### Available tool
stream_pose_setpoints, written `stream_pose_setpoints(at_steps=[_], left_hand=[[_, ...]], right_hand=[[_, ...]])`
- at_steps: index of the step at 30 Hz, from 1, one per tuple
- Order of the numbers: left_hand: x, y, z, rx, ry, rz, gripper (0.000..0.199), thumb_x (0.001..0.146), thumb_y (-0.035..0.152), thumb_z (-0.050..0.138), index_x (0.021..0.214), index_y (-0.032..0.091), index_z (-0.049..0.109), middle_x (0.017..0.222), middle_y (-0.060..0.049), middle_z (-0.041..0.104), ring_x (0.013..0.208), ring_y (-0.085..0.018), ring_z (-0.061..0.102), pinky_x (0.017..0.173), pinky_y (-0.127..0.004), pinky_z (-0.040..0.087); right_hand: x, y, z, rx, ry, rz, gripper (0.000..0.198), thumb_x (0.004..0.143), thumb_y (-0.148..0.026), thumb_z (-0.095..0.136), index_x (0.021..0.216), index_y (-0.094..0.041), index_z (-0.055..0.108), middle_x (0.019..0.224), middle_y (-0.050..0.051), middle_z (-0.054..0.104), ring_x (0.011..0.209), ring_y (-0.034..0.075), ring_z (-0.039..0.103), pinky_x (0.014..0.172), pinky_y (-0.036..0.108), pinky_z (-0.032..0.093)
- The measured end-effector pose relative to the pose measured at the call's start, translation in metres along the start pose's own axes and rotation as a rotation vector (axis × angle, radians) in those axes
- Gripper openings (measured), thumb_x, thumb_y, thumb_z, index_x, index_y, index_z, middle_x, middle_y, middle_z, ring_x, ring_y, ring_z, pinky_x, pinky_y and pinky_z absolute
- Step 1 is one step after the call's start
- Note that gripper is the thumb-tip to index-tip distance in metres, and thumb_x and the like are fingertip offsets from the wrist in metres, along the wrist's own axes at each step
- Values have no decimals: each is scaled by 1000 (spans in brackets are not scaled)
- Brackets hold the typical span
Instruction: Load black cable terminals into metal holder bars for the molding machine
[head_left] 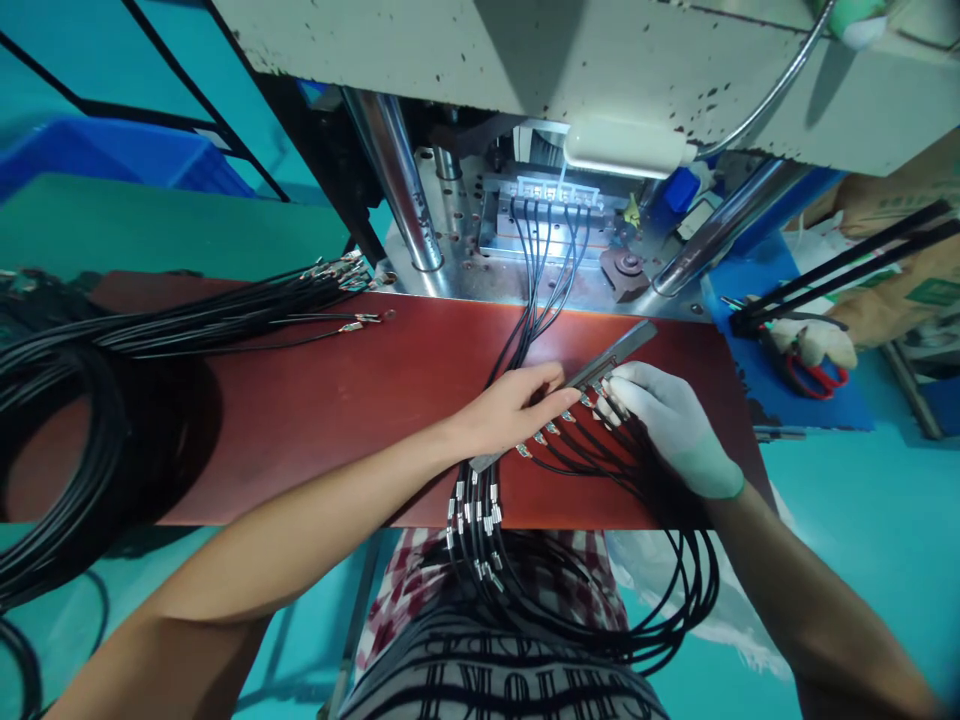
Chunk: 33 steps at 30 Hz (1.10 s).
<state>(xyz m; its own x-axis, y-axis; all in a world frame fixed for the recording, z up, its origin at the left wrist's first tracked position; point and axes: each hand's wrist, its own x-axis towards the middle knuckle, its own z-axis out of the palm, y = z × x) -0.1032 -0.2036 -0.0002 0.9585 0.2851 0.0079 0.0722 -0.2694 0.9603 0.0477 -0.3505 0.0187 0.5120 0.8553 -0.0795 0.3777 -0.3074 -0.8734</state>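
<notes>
Metal bar [609, 360] lies flat on red tabletop [315, 400], just before press [540, 230].
Left hand [510, 405] bare, fingertips pressing bar.
Right hand [664, 420] gloved, pinching terminal ends of black cables [592, 440] beside bar.
Cables look light, limp, springy; best taken just behind terminal.
</notes>
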Motion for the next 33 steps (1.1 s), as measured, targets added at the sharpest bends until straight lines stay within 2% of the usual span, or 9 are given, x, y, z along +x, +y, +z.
stream_pose_setpoints(at_steps=[2, 4, 6, 8, 18, 24, 28, 31, 33], left_hand=[[1, -1, 1, -18, 12, -20, 34, 93, 39, 46, 68, 18, 36, 64, 6, 29, 61, -8, 30, 57, -24, 25], [1, -2, 2, -35, 4, -30, 34, 93, 40, 46, 69, 18, 37, 63, 6, 30, 60, -8, 30, 57, -24, 25], [2, -3, 3, -51, -6, -35, 33, 93, 40, 46, 70, 18, 38, 63, 6, 31, 59, -8, 30, 56, -24, 25], [1, -4, 3, -59, 2, -30, 33, 93, 40, 47, 70, 18, 39, 63, 6, 31, 59, -8, 30, 56, -24, 25], [0, -3, 4, -47, 4, -49, 33, 93, 41, 47, 70, 18, 37, 64, 6, 31, 61, -8, 30, 57, -24, 25], [0, -4, 6, -70, 25, -47, 33, 93, 40, 48, 70, 18, 37, 63, 6, 31, 60, -8, 30, 56, -24, 25], [0, -4, 7, -116, 24, -47, 33, 93, 39, 47, 70, 18, 38, 62, 6, 33, 59, -8, 31, 55, -24, 25], [0, -3, 7, -110, 35, -44, 33, 93, 37, 48, 68, 17, 39, 62, 6, 32, 59, -7, 31, 55, -23, 25], [0, -3, 7, -112, 32, -53, 33, 93, 38, 48, 69, 17, 40, 61, 6, 32, 59, -7, 31, 55, -23, 25]], right_hand=[[-7, -3, -1, -251, 153, -109, 15, 91, -32, 57, 92, -20, 67, 86, 0, 67, 76, 14, 60, 71, 27, 44], [-16, -8, 1, -544, 292, -327, 18, 88, -35, 63, 97, -21, 69, 92, 3, 67, 81, 17, 60, 75, 31, 42], [-25, -14, 8, -804, 273, -522, 18, 87, -38, 66, 91, -22, 72, 84, 3, 64, 78, 19, 57, 71, 34, 37], [-29, -19, 16, -950, 200, -600, 17, 88, -37, 64, 87, -23, 74, 73, 2, 60, 70, 19, 53, 65, 35, 31], [-23, -18, 27, -980, 160, -591, 24, 90, -29, 56, 72, -21, 70, 64, 2, 53, 66, 17, 47, 65, 35, 27], [-28, -24, 24, -963, 153, -560, 21, 92, -33, 58, 81, -21, 71, 69, 2, 57, 70, 18, 51, 66, 35, 28], [-36, -34, 27, -1004, 104, -619, 21, 91, -38, 59, 87, -22, 71, 74, 2, 60, 68, 19, 49, 65, 36, 25], [-39, -36, 34, -1028, 28, -662, 21, 91, -32, 56, 80, -22, 71, 68, 2, 57, 64, 19, 45, 63, 37, 22], [-39, -36, 39, -1020, 55, -671, 22, 91, -30, 56, 76, -21, 70, 67, 2, 57, 64, 19, 44, 62, 37, 21]])
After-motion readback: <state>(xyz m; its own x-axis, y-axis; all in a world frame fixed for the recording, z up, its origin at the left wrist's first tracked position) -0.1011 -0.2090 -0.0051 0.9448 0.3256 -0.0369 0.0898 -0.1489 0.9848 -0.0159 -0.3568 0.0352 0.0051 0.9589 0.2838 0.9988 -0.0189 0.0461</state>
